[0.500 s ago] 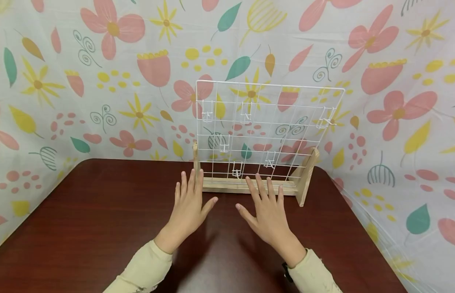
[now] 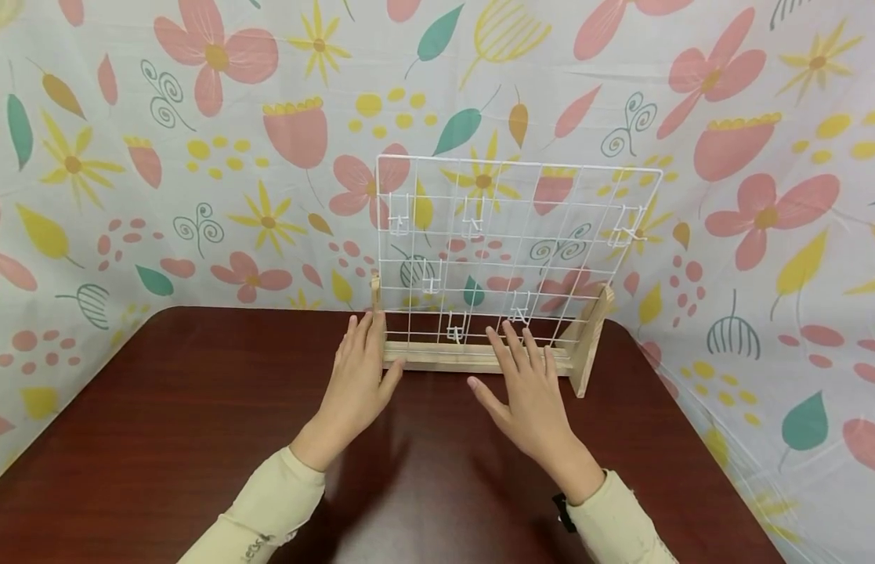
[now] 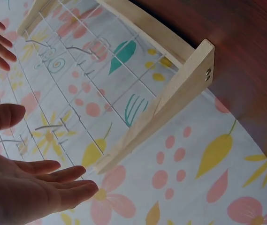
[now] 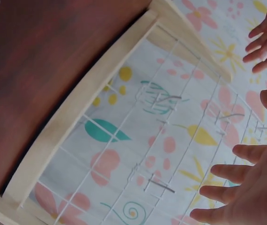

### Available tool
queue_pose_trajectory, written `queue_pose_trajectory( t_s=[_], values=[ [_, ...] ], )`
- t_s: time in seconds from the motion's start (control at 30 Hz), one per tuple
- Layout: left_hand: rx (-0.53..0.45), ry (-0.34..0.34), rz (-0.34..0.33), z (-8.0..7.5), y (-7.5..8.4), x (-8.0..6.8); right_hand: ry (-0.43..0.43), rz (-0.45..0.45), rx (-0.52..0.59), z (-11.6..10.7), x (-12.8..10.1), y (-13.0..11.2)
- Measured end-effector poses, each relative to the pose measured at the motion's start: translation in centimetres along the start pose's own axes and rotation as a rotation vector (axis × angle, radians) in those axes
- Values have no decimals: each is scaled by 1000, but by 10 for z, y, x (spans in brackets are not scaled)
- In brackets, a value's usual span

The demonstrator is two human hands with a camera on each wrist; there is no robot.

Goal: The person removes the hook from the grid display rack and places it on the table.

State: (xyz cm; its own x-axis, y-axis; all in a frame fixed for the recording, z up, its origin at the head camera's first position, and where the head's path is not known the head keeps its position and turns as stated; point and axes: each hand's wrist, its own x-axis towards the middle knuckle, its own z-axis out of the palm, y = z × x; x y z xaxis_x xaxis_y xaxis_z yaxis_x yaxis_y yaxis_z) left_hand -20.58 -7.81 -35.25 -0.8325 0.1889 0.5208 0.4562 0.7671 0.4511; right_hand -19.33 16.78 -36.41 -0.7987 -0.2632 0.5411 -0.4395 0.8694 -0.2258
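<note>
A white wire grid rack [image 2: 519, 165] leans back in a wooden stand [image 2: 437, 360] on the dark table. Several small white hooks [image 2: 472, 225] hang from its wires. In front of the stand's left end, my left hand [image 2: 354, 384] holds nothing, its fingers extended and overlapping the left wooden post in the head view. My right hand [image 2: 532, 399] is before the right half of the rack, fingers spread and empty. The left wrist view shows the left palm [image 3: 20, 192] facing the grid; in the right wrist view the right fingers [image 4: 232, 173] also point toward it.
The brown wooden table [image 2: 197, 423] extends on both sides of the stand. A floral curtain [image 2: 218, 157] hangs close behind the rack and along the table's edges. A black band [image 2: 564, 513] shows at the right sleeve.
Both hands have moved apart, the left a little to the left and forward, the right to the right. The rack and its hooks have not moved.
</note>
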Motion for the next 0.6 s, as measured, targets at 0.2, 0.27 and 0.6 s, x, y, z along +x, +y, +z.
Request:
queue_pose_trajectory(
  t_s=[0.2,0.27,0.6],
  values=[
    [-88,82,-38,-10,-6,14,67,-28,46,-9,10,3],
    [-115,94,-51,-13,-8,16,83,-34,54,-11,10,4],
    [-160,133,-62,-17,-17,35,192,-53,75,-24,13,17]
  ],
)
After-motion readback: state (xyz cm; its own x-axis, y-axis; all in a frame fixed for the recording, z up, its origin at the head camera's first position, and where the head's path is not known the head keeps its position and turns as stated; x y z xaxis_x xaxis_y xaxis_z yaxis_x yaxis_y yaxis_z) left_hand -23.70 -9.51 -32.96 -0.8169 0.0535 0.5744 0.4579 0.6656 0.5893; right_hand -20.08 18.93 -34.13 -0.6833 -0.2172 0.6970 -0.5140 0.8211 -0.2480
